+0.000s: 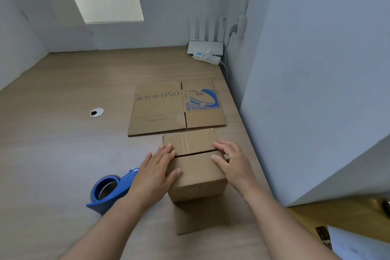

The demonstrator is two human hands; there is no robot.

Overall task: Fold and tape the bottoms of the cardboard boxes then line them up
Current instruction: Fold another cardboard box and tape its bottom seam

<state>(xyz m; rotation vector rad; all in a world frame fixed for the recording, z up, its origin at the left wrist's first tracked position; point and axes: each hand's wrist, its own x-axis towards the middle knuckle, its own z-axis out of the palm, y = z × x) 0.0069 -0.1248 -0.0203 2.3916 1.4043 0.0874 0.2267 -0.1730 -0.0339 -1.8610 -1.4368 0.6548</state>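
- The wooden desk [63,154] has a round metal cable grommet [97,112] set into it towards the left.
- A blue tape dispenser [109,191] lies on the desk near the front, just left of the left forearm (its roll looks grey, though the colour is hard to judge from this angle).
- The left hand [157,169] lies flat with straight fingers on the left side of the box's folded top, thumb on the nearer flap.
- A flattened cardboard box [175,107], printed in blue, lies on the desk just behind the standing one.
- The small cardboard box [197,164] stands between the two hands near the desk's right edge. Its two top flaps are folded in and meet at a dark seam, and one lower flap juts out along the desk towards the person.
- A white router [205,47] and a power strip [207,59] sit in the far right corner.
- The right hand [231,162] rests on the top's right edge, fingers spread and slightly bent, holding nothing.
- A pale wall [316,69] borders the desk's right side.
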